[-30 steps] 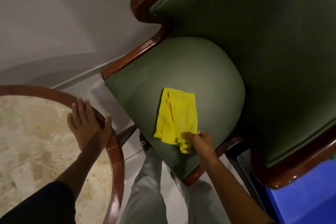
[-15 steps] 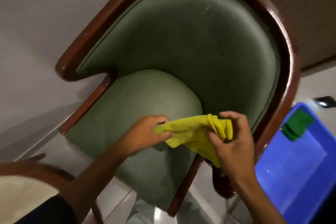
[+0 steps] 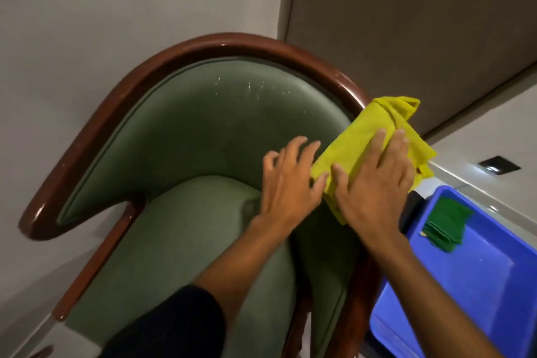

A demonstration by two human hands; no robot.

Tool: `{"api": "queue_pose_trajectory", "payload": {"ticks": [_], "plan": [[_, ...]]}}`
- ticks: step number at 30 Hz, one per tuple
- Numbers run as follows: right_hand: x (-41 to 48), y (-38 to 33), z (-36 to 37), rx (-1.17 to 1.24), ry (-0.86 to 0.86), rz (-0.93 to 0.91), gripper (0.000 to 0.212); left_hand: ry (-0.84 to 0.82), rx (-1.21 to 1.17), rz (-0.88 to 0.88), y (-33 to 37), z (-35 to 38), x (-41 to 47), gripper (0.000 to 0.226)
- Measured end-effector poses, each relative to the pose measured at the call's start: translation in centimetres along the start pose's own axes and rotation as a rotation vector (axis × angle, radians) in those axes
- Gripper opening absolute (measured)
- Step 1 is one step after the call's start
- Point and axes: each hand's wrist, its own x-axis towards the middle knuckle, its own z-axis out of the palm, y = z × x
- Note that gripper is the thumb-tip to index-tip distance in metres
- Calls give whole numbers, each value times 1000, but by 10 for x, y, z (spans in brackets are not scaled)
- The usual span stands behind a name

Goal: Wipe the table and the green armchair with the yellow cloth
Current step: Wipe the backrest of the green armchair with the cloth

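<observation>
The green armchair (image 3: 203, 136) with a dark wooden frame fills the middle of the view. The yellow cloth (image 3: 366, 131) is draped over the chair's right wooden arm rail. My right hand (image 3: 374, 183) lies flat on the cloth, fingers spread, pressing it against the rail. My left hand (image 3: 287, 183) rests beside it on the green backrest, fingers apart, its thumb touching the cloth's left edge. The table is out of view.
A blue plastic bin (image 3: 465, 285) stands on the floor right of the chair, with a folded green cloth (image 3: 444, 224) inside. Grey walls stand behind the chair. A small dark floor socket (image 3: 499, 165) lies at the far right.
The cloth went from lying on the seat, to held in both hands, to pressed on the right arm rail. My left hand left the table. The view swung up and right.
</observation>
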Motion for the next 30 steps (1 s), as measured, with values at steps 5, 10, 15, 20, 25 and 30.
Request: {"api": "queue_pose_trajectory", "payload": {"ticks": [5, 10, 15, 20, 25, 30], "plan": [[31, 9, 15, -72, 59, -74, 91, 12, 581, 192, -159, -85, 53, 72], [112, -11, 6, -131, 7, -134, 104, -148, 800, 140, -266, -157, 87, 95], [152, -76, 26, -138, 53, -301, 94, -112, 750, 157, -270, -153, 86, 96], [161, -171, 73, -98, 135, -529, 76, -101, 669, 151, -271, -150, 84, 94], [127, -237, 126, -3, 227, -854, 64, -80, 634, 180, -273, -150, 85, 90], [116, -169, 128, -171, 191, -931, 64, -103, 630, 191, -269, -153, 86, 88]]}}
